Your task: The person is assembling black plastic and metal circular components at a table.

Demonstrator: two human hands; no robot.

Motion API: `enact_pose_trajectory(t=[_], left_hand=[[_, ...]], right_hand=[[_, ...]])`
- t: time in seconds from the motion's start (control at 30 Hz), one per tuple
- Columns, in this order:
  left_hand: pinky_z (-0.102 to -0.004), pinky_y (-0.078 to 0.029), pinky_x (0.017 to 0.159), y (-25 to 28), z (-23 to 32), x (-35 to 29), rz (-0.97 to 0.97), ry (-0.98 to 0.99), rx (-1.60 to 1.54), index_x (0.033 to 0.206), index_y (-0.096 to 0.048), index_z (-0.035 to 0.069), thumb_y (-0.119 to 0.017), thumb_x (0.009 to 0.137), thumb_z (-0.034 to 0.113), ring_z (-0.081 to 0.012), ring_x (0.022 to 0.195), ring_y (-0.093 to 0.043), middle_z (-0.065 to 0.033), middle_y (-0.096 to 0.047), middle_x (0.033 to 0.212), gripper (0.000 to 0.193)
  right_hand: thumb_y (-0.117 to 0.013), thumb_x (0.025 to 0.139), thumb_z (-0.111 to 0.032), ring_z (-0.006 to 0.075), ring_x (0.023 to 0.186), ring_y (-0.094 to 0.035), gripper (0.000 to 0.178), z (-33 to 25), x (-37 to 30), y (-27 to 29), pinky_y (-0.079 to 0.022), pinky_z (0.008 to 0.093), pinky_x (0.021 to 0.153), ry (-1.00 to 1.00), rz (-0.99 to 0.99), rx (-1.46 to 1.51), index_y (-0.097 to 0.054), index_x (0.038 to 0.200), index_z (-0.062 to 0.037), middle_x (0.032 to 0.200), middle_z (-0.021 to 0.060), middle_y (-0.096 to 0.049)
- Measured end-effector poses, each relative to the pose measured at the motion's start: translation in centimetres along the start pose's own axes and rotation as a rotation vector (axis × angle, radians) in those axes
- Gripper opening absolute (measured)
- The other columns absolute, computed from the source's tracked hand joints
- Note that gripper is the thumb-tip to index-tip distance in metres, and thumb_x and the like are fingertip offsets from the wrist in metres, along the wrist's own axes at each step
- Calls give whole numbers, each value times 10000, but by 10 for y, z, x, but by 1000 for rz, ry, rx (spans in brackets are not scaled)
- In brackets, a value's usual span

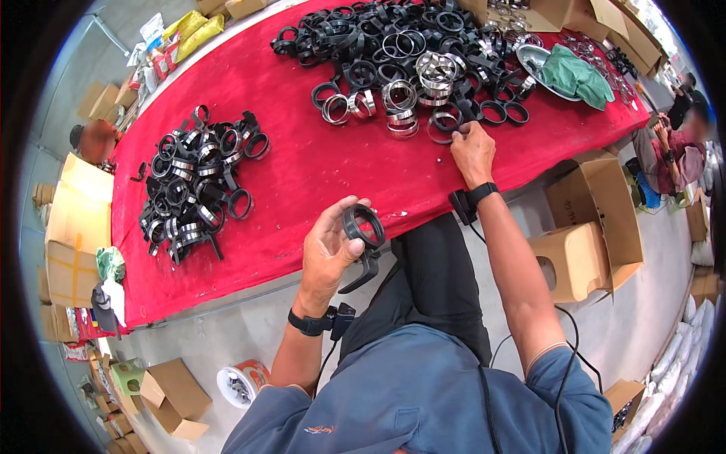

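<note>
By the tabletop (302, 170) edge: black handled ring (349, 224), grasped in left hand (325, 248). Right hand (475, 153): fingertips at silver ring (430, 136), hold unclear. Apparently a picking step; next move calls for a fine pinch.

Person wears a blue-grey short-sleeved shirt (355, 386). Small embroidered mark (318, 430), orange and pale, on the front on the left-hand side; stitched rectangular outline (407, 420) closer to the middle. Right sleeve (571, 374) shows a pale line at the hem. Trousers (442, 265) plain black. Both hands bare. Just behind left hand (324, 253): black wrist strap (306, 324) with boxy black module (342, 321), thin black cable off it. Behind right hand (474, 155): matching black band (482, 194), dark module (460, 206), also cabled. More black cable runs over the shirt front.
</note>
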State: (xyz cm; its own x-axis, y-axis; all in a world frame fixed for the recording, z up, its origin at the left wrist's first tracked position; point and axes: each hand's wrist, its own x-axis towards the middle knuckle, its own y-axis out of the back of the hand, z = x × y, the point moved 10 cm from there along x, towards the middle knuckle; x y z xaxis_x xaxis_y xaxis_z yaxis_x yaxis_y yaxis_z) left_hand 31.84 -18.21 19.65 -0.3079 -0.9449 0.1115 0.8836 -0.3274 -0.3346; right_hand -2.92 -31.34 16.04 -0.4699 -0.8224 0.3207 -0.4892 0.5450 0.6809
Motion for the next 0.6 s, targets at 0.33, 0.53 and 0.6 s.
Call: enact_pose_trajectory(t=[0.33, 0.53, 0.6], left_hand=[[-467, -575, 1094, -5, -10, -4, -93, 61, -77, 1595, -456, -35, -906, 882, 346, -319, 1357, -620, -252, -569, 1531, 925], [-423, -557, 1080, -49, -6, -3, -234, 146, -52, 1602, -454, -53, -911, 830, 346, -268, 1317, -626, -203, -541, 1574, 982], [-414, -543, 1074, -53, -10, -3, -251, 173, -47, 1603, -462, -46, -901, 834, 360, -257, 1330, -609, -186, -543, 1574, 974]], right_hand=[[-775, 1018, -115, 90, 765, -659, 115, -43, -104, -26, -489, 249, 559, -374, -757, 1315, -721, 1112, -78, 941, 37, -742], [-821, 984, -112, 137, 801, -695, 210, -86, -142, -13, -540, 259, 655, -367, -848, 1475, -737, 1155, -23, 957, 59, -734], [-803, 981, -63, 137, 836, -700, 171, -94, -144, -6, -562, 276, 706, -223, -837, 1396, -749, 1136, -14, 977, 70, -743]])
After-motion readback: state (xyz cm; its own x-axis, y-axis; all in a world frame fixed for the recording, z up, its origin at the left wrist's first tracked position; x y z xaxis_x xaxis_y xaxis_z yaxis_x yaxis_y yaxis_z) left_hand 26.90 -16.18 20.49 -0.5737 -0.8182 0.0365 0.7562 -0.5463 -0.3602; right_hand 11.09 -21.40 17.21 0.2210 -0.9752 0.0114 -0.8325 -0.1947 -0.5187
